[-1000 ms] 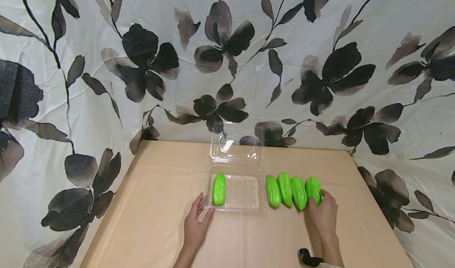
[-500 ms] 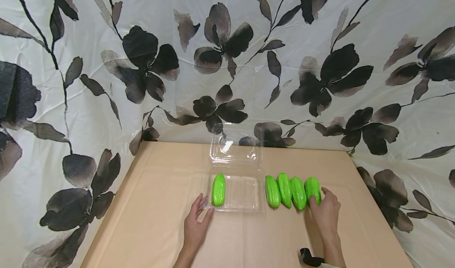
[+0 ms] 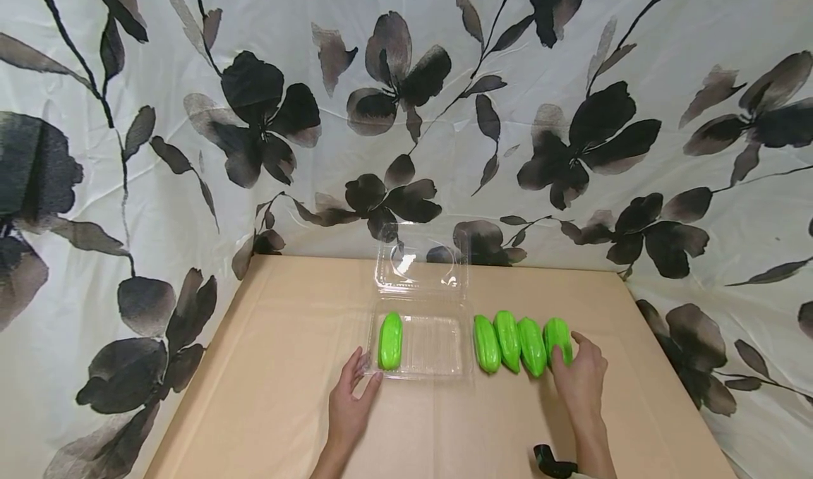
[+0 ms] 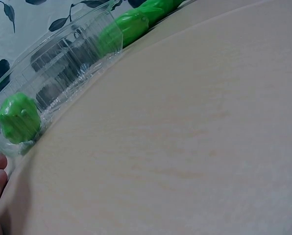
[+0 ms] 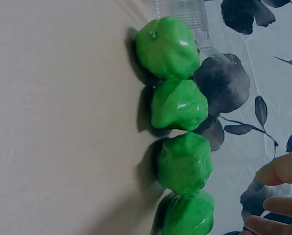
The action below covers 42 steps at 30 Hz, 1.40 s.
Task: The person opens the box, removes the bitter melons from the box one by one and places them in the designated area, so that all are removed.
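In the head view, my left hand (image 3: pixel 349 400) rests with thumb and fingers spread at the front left corner of an open clear plastic clamshell box (image 3: pixel 435 375). A single glossy green cucumber-like vegetable (image 3: pixel 390 341) lies upright to the view in the box's left side. To the right of the box stand several more in a row. My right hand (image 3: pixel 581 377) hovers by the rightmost green vegetable (image 3: pixel 557 338), thumb over its near end and fingers to its right. In the right wrist view, the fingers (image 5: pixel 278 171) look spread and apart from the row.
The box's raised lid (image 3: pixel 422 257) leans back towards a white cloth (image 3: pixel 286 13) printed with dark flowers. A tan tabletop (image 3: pixel 273 324) lies under everything. Something black (image 3: pixel 552 461) is strapped at my right wrist.
My right hand has shifted slightly right, its fingertips now a little apart from the end vegetable. The left hand, box and vegetables stay put; the head view has tilted slightly.
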### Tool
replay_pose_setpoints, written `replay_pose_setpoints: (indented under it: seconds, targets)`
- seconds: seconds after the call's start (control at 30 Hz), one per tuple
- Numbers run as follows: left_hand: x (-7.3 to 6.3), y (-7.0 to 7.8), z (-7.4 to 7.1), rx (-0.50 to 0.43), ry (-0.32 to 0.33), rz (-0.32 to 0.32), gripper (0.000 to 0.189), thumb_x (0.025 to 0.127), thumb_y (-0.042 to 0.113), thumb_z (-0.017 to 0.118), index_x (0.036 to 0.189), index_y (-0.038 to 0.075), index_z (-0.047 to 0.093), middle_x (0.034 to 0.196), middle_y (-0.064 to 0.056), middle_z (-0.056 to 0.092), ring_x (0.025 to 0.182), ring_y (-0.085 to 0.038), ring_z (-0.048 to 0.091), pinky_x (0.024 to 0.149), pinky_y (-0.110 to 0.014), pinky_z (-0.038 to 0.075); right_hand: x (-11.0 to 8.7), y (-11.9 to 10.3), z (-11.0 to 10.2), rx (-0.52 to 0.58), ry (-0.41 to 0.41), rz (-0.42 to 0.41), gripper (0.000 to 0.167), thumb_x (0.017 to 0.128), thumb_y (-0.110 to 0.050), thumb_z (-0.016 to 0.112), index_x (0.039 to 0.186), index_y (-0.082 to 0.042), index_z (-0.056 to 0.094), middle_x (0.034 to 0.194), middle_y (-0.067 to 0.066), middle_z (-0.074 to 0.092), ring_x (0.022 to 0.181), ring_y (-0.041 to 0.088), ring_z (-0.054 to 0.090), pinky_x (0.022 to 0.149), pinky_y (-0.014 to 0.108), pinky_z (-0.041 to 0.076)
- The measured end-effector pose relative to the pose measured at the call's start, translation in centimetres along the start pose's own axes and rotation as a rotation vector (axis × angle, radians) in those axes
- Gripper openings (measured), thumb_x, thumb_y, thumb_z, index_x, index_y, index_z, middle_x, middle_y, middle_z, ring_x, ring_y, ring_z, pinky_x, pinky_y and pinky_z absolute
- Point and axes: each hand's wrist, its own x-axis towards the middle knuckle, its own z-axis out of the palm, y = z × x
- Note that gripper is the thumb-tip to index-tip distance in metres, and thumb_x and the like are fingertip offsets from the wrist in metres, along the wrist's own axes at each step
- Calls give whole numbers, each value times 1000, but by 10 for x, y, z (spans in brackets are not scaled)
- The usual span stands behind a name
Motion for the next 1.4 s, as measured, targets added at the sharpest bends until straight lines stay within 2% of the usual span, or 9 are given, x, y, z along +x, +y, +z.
replay_pose_setpoints:
  seconds: [0.17, 0.47, 0.97, 1.23, 1.4]
  targets:
    - [0, -4, 0, -10, -1, 3, 63, 91, 25, 76, 147, 15, 49, 136, -9, 65, 125, -25, 63, 108, -37, 54, -2, -4, 1, 11, 3, -5, 48, 95, -13, 56, 135, 12, 49, 134, 36, 50, 123, 56, 39, 97, 63, 40]
    - [0, -5, 1, -10, 4, -5, 63, 89, 21, 77, 146, 14, 50, 135, -8, 66, 125, -24, 64, 108, -37, 54, -6, -9, 5, 19, -3, -19, 44, 95, -13, 57, 132, 12, 52, 134, 35, 50, 123, 54, 41, 98, 64, 42]
    - [0, -8, 0, 19, -3, 13, 64, 91, 27, 75, 147, 14, 49, 135, -10, 66, 121, -27, 66, 107, -41, 55, -9, -9, 9, 8, -48, -13, 44, 98, -15, 55, 133, 11, 53, 132, 33, 54, 113, 46, 50, 87, 60, 48]
    - [0, -9, 0, 14, -3, 8, 64, 91, 29, 75, 147, 16, 48, 135, -8, 66, 124, -26, 64, 107, -40, 54, -10, -8, 10, -3, -125, -4, 46, 100, -18, 55, 137, 10, 50, 131, 30, 56, 116, 46, 56, 91, 58, 52]
    - [1, -7, 2, 11, 5, 13, 63, 91, 24, 75, 147, 15, 48, 134, -9, 66, 123, -25, 65, 107, -40, 54, -9, -7, 11, -18, -173, -7, 48, 101, -21, 53, 138, 8, 49, 132, 29, 58, 114, 43, 58, 92, 56, 53]
